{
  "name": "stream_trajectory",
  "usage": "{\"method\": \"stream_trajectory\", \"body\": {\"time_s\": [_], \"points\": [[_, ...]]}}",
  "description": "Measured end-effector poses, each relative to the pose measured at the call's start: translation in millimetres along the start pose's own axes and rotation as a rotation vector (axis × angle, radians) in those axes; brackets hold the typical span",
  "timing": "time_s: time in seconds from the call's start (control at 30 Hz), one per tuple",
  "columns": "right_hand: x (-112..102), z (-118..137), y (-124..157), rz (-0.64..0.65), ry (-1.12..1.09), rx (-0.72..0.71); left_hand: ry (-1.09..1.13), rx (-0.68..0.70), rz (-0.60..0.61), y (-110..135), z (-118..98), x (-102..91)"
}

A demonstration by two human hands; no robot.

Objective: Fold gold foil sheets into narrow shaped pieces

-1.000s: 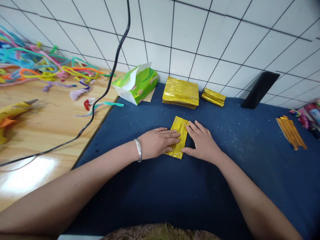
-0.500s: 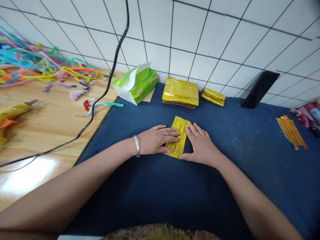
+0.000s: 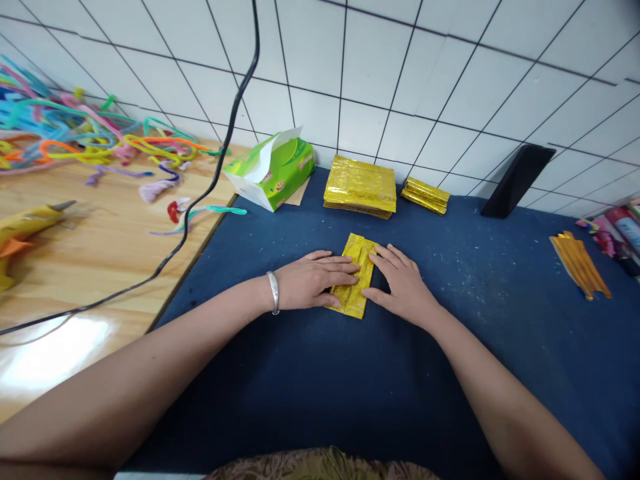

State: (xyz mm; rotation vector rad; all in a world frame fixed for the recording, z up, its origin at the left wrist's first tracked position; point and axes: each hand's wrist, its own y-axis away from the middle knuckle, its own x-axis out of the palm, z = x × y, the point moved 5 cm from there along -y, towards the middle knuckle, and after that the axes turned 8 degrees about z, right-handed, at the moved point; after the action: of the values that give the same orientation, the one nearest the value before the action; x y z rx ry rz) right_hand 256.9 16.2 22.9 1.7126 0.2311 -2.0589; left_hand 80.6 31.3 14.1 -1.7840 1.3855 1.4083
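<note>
A folded sheet of gold foil paper lies flat on the dark blue cloth, with creases running along its length. My left hand, a silver bangle at its wrist, rests flat on the sheet's left half with fingers stretched across it. At the right edge, my right hand has its fingers apart, the fingertips and thumb touching or just beside the paper. Beyond the hands stands a stack of gold foil sheets, and to its right lies a small pleated gold foil piece.
A green tissue pack sits by the tiled wall. A black phone-like slab leans at the back right, near folded golden strips. Leftward, a wooden table holds colourful pipe cleaners and a yellow glue gun; a black cable hangs across.
My right thumb has lifted off the sheet's lower corner and moved slightly up along its right edge. My left hand has stayed in place on the paper.
</note>
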Motion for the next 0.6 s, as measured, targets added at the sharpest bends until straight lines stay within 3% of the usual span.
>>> {"method": "stream_trajectory", "body": {"time_s": [0.2,0.37,0.6], "points": [[-3.1,-9.3,-8.3,-0.187,-0.047,0.029,0.001,0.000,0.010,-0.5,-1.1,-2.5],[-5.5,-10.5,-4.2,-0.262,-0.015,0.012,0.000,-0.004,0.010,-0.9,-0.6,-1.9],[-4.9,26.3,12.8,-0.232,0.148,-0.135,0.007,0.003,-0.009,-0.2,-1.2,-2.2]]}}
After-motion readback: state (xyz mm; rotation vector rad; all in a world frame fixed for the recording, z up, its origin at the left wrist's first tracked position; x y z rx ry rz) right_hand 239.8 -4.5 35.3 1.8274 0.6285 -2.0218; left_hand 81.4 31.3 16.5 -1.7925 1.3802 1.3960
